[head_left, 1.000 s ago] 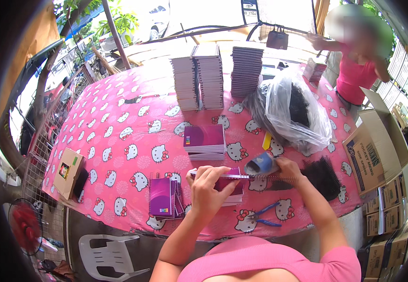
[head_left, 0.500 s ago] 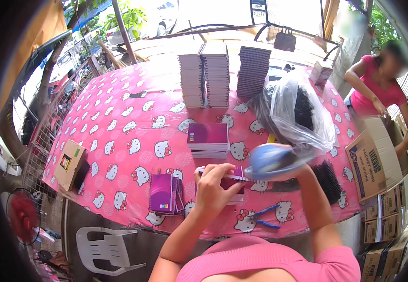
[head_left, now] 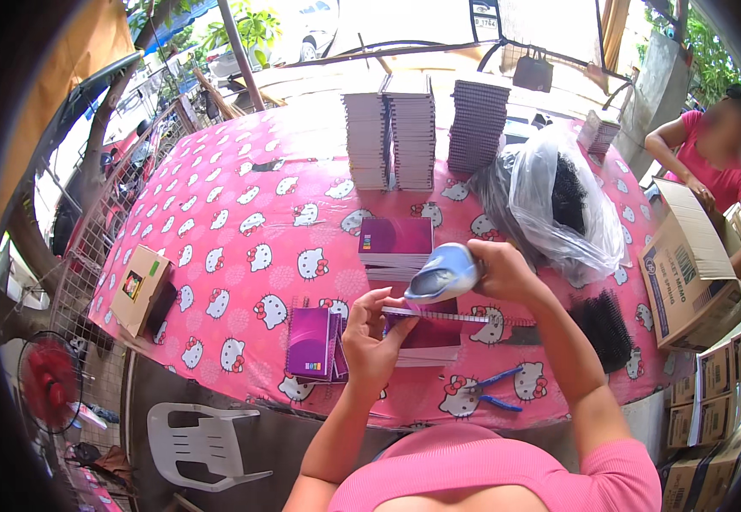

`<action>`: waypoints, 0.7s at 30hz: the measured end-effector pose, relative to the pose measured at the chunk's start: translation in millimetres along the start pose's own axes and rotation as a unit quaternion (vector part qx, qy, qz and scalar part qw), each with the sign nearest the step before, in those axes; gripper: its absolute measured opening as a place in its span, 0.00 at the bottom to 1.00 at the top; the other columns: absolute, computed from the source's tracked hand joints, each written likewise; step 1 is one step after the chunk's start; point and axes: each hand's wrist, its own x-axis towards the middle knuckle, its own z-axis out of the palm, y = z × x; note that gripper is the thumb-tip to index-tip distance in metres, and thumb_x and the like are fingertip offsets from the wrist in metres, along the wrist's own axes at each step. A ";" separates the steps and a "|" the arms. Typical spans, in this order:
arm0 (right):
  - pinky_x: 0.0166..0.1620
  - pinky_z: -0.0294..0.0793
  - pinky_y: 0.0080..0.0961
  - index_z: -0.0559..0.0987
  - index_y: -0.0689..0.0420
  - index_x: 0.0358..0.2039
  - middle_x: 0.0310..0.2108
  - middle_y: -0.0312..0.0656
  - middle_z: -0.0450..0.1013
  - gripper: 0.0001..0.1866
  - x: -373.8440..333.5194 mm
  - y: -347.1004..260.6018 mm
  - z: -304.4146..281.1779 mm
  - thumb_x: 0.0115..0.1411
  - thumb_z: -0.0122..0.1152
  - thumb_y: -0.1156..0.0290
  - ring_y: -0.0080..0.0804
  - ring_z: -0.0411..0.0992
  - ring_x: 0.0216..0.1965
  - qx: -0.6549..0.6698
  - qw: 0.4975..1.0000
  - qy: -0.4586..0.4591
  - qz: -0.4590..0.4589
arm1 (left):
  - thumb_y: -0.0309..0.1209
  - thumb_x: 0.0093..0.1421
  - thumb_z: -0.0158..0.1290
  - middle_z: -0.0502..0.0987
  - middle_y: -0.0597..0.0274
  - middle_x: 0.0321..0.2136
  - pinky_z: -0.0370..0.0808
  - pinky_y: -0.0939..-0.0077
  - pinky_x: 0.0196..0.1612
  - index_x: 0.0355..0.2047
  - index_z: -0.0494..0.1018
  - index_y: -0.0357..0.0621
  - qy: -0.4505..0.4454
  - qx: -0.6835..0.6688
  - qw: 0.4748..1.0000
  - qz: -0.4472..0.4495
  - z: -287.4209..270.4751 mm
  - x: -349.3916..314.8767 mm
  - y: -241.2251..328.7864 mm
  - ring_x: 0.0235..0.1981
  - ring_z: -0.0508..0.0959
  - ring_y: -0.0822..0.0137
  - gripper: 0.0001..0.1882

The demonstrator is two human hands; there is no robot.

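Observation:
My left hand [head_left: 372, 337] pinches a small purple notebook [head_left: 398, 321] at its left end, holding it edge-up with its bound edge on top. A thin wire coil [head_left: 516, 322] runs out from the notebook's right end. My right hand [head_left: 507, 271] grips a blue shoe [head_left: 446, 275], tilted with its opening toward me, just above the notebook's edge. Beneath both lies a stack of purple notebooks [head_left: 430, 352]. Left of my left hand are spiral-bound purple notebooks [head_left: 312, 343]. Blue-handled pliers [head_left: 497, 388] rest near the front edge.
Further back sit another purple notebook stack [head_left: 396, 239], tall stacks of bound notebooks [head_left: 413, 141] and a clear plastic bag [head_left: 550, 213] of black coils. Loose black coils [head_left: 603, 331] lie right. A cardboard box [head_left: 142, 290] stands left; a person [head_left: 716, 162] reaches into a carton [head_left: 686, 273].
The shoe, blurred and lower right before, is now raised and sharp, further left over the notebook. My right hand has moved up and left. The whole view has shifted slightly.

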 end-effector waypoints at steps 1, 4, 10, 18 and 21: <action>0.40 0.74 0.25 0.77 0.61 0.39 0.32 0.37 0.77 0.19 -4.8 8.5 3.7 0.46 0.72 0.76 0.24 0.73 0.35 0.247 0.968 -0.023 -0.041 | 0.13 0.54 0.59 0.77 0.58 0.40 0.75 0.79 0.48 0.49 0.70 0.35 0.017 0.010 1.000 -0.003 -2.3 -2.7 4.8 0.41 0.77 0.72 0.22; 0.38 0.75 0.27 0.78 0.59 0.39 0.30 0.44 0.78 0.20 -8.3 -4.3 -0.3 0.42 0.68 0.79 0.25 0.76 0.34 0.357 0.926 -0.104 -0.061 | 0.13 0.55 0.58 0.79 0.57 0.40 0.76 0.80 0.46 0.48 0.72 0.34 0.026 0.002 0.998 -0.051 -9.7 -7.5 -0.1 0.41 0.78 0.73 0.19; 0.40 0.74 0.27 0.77 0.60 0.40 0.31 0.43 0.78 0.22 0.9 -5.5 6.5 0.42 0.72 0.76 0.24 0.75 0.35 0.408 0.901 -0.107 -0.102 | 0.13 0.55 0.57 0.81 0.59 0.37 0.76 0.82 0.42 0.47 0.77 0.34 0.054 0.006 0.997 -0.061 -12.9 -8.8 0.7 0.39 0.79 0.74 0.18; 0.43 0.75 0.40 0.76 0.56 0.45 0.39 0.48 0.77 0.23 -37.2 55.9 27.0 0.46 0.68 0.70 0.48 0.76 0.42 -0.051 0.981 0.125 0.140 | 0.13 0.54 0.60 0.81 0.60 0.35 0.77 0.79 0.44 0.42 0.76 0.35 -0.009 -0.106 0.989 -0.100 -22.1 -5.2 3.5 0.36 0.80 0.72 0.15; 0.41 0.75 0.45 0.73 0.57 0.47 0.46 0.48 0.73 0.28 -83.7 89.9 59.4 0.44 0.70 0.68 0.49 0.73 0.47 -0.219 0.945 0.076 0.229 | 0.14 0.52 0.62 0.81 0.58 0.35 0.79 0.75 0.44 0.37 0.75 0.37 -0.051 -0.079 0.996 -0.006 -13.9 -2.4 0.2 0.38 0.81 0.68 0.13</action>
